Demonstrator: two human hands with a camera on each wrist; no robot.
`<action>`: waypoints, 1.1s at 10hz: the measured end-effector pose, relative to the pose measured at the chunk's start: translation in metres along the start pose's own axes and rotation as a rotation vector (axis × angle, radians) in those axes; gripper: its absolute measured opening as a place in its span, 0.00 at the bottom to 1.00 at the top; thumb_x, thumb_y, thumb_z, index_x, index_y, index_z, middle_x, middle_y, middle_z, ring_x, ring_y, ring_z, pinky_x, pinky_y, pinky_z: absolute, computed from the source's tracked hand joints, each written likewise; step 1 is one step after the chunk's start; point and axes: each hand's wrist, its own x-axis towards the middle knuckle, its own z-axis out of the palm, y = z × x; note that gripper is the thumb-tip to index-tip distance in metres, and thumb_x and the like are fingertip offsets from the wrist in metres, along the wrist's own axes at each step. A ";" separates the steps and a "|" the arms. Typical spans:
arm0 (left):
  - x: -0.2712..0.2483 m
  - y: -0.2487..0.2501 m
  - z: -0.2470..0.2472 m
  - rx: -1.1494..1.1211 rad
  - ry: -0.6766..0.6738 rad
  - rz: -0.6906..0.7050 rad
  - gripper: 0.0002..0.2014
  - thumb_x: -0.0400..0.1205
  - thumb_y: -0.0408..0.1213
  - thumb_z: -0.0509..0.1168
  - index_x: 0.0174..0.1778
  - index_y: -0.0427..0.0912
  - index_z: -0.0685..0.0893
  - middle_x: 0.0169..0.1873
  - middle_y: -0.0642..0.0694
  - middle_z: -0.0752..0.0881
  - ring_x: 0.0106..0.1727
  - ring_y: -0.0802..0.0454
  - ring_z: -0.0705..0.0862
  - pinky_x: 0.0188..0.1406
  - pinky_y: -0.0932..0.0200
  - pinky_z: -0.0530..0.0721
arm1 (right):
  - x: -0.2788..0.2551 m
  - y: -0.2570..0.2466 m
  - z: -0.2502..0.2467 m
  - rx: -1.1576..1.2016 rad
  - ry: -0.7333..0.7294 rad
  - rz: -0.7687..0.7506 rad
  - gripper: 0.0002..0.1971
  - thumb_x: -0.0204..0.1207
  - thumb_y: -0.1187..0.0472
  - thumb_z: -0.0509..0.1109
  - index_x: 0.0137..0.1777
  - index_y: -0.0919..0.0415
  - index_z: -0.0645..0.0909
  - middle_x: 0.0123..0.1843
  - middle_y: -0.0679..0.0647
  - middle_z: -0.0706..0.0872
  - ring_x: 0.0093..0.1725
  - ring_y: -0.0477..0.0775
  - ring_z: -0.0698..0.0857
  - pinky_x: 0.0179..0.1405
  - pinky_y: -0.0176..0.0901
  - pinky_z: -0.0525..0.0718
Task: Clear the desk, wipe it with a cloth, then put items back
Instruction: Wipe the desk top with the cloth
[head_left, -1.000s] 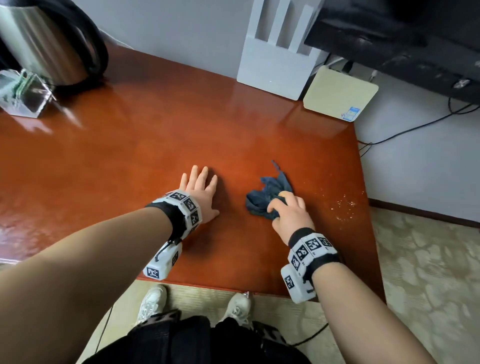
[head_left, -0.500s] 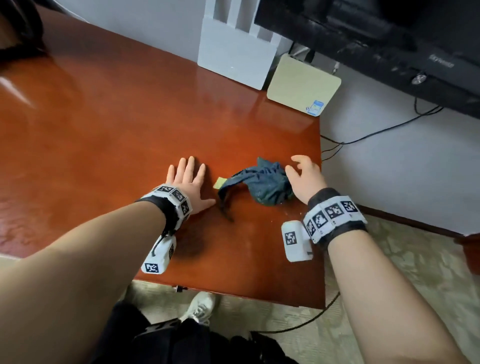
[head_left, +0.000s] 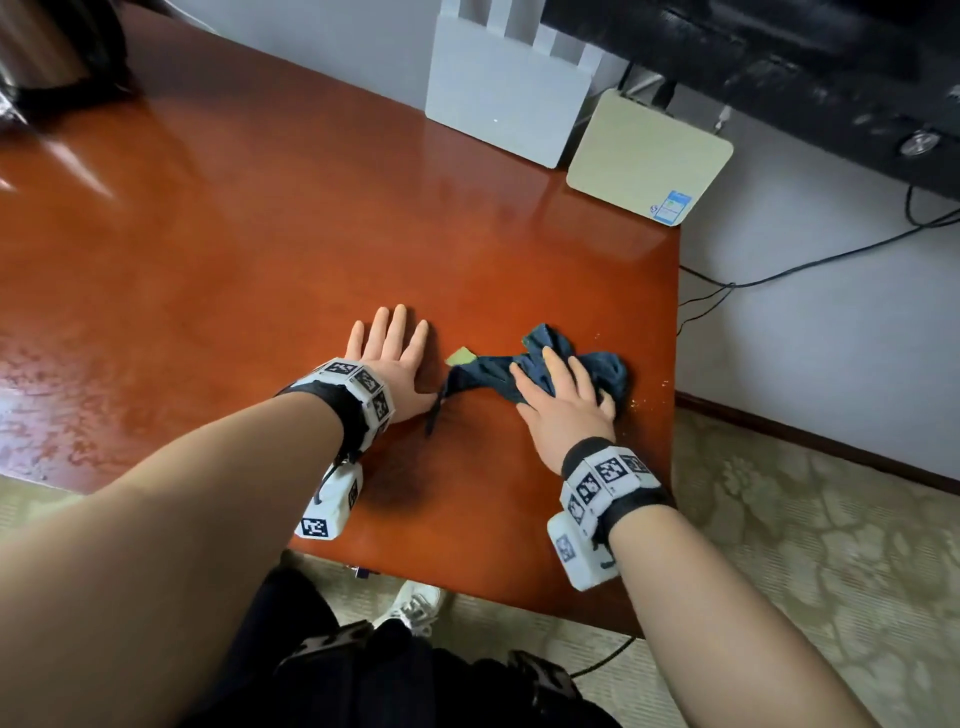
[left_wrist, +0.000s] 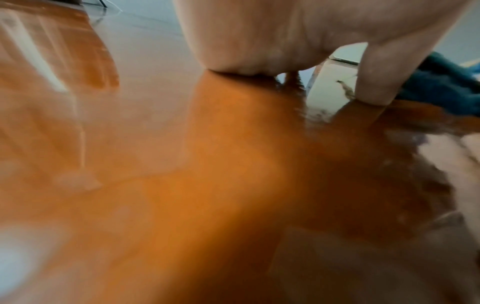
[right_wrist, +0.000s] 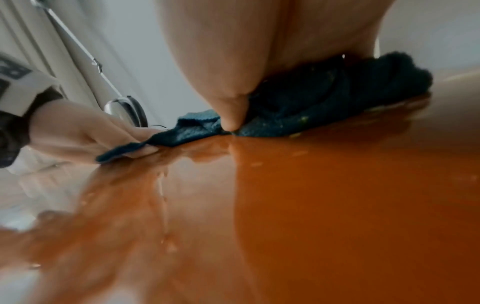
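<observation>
A crumpled dark blue cloth (head_left: 602, 364) lies on the glossy red-brown desk (head_left: 260, 234) near its right edge. My right hand (head_left: 561, 400) lies on top of it, fingers spread and pressing down. In the right wrist view its thumb tip presses the cloth (right_wrist: 337, 98) onto the desk (right_wrist: 337, 205). My left hand (head_left: 389, 358) rests flat and open on the desk, just left of the cloth. The cloth's thin tail reaches the left thumb (left_wrist: 374, 82). A small yellow-green scrap (head_left: 461, 356) lies between the hands.
Crumbs (head_left: 649, 400) dot the desk by its right edge. A white router (head_left: 504, 109) and a beige box (head_left: 649, 156) stand at the back. A steel kettle (head_left: 52, 47) is at the far left. A black TV (head_left: 779, 62) hangs above, with cables along the wall.
Half a second ago my right hand hovered at the cloth's right end; now it presses on top of the cloth. The left hand has stayed flat in place.
</observation>
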 end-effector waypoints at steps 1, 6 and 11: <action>0.001 0.000 -0.002 -0.007 -0.026 -0.001 0.45 0.80 0.64 0.53 0.81 0.48 0.32 0.81 0.43 0.29 0.82 0.45 0.30 0.81 0.44 0.34 | -0.010 0.037 -0.002 0.037 -0.033 0.084 0.23 0.86 0.49 0.47 0.79 0.31 0.50 0.84 0.42 0.41 0.83 0.55 0.42 0.77 0.67 0.51; 0.002 0.003 -0.002 -0.011 -0.046 -0.025 0.46 0.79 0.65 0.54 0.81 0.50 0.31 0.80 0.45 0.29 0.82 0.46 0.29 0.81 0.44 0.34 | -0.035 0.044 -0.038 0.221 0.284 -0.077 0.23 0.79 0.64 0.59 0.70 0.42 0.75 0.81 0.48 0.61 0.78 0.60 0.58 0.74 0.53 0.65; 0.003 0.003 0.001 -0.050 -0.025 -0.029 0.46 0.79 0.64 0.56 0.81 0.51 0.32 0.81 0.45 0.29 0.81 0.47 0.29 0.81 0.46 0.33 | -0.041 0.038 0.019 -0.050 0.107 -0.039 0.23 0.83 0.48 0.54 0.77 0.38 0.57 0.79 0.45 0.60 0.76 0.58 0.61 0.67 0.59 0.68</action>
